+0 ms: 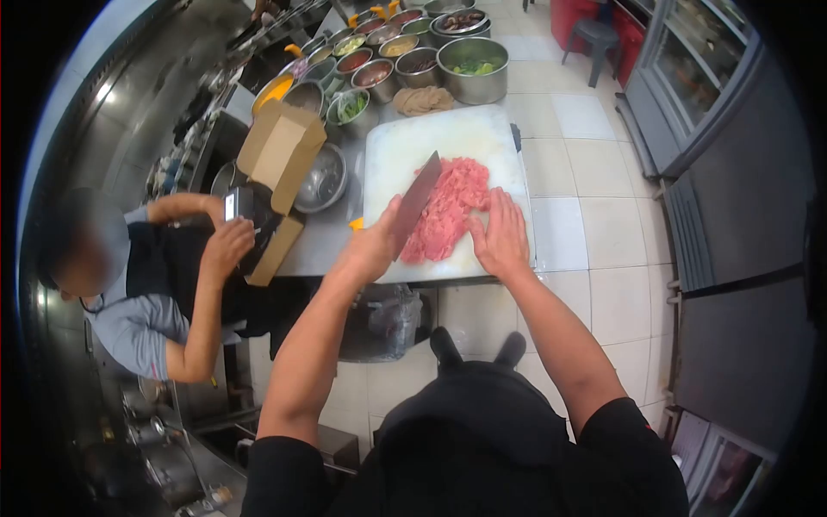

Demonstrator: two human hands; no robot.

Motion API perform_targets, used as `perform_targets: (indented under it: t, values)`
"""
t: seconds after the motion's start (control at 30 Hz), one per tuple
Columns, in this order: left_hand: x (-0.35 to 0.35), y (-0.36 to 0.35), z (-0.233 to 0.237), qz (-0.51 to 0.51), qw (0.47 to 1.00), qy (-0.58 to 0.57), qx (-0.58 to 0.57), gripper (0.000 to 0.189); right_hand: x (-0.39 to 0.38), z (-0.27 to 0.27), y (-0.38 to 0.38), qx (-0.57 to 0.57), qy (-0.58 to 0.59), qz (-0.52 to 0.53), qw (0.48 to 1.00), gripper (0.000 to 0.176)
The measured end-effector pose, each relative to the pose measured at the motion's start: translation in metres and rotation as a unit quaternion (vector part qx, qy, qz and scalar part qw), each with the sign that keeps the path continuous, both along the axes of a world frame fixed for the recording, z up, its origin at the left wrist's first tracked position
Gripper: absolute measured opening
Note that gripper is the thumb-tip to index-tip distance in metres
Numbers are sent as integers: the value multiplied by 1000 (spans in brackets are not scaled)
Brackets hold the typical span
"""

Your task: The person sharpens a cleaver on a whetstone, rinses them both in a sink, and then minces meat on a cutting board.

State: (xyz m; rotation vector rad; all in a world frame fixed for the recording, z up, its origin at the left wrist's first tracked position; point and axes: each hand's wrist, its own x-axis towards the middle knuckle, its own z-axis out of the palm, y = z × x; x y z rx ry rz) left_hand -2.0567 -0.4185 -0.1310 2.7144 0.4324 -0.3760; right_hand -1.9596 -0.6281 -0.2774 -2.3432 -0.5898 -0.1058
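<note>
My left hand [369,248] is wrapped around a broad-bladed kitchen knife [417,205]. The dark blade stands on edge against the left side of a pile of raw pinkish meat [450,207]. At the pile's right side lies my right hand [502,234], fingers stretched forward and apart, its thumb side touching the meat. Both hands are over a white cutting board [392,159]. The knife's handle is mostly hidden in my left hand; a small yellow piece [356,224] shows beside it.
Metal bowls and a large pot [472,84] of ingredients stand behind the board, near a brown cloth [423,101]. On the left are an open cardboard box [280,155], a steel bowl [322,178], and a co-worker [151,302] handling a small dark device. A grey refrigerator [689,112] stands right.
</note>
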Motion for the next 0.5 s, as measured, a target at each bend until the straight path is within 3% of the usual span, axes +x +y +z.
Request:
perform_targets:
  t: [0.03,0.07,0.17,0.2,0.3,0.33,0.4,0.47,0.5]
  values:
    - [7,0,18,-5,1000,21,-22,71,1,0,-1,3,3,-6,1000,79]
    - [3,1,16,2,998,-49,-42,73,0,-1,-3,0,3,-11,1000,79]
    - [2,-11,-28,46,997,-65,-9,69,-2,0,3,8,2,-13,1000,79]
    - [10,-11,-24,2,999,37,-5,70,-2,-1,1,13,5,-11,1000,79]
    - [16,-5,11,2,1000,6,-25,76,3,-1,1,12,-2,-20,1000,79]
    - [10,-9,18,14,997,-61,-55,75,1,-2,2,5,-3,-19,1000,79]
    - [14,-5,-29,5,1000,-30,8,74,1,-2,2,4,3,-15,1000,79]
    - [20,-7,-37,-4,999,52,4,75,-1,-2,1,3,6,-11,1000,79]
    - [17,-7,-22,-5,1000,28,-9,76,-2,-4,0,5,4,-9,1000,79]
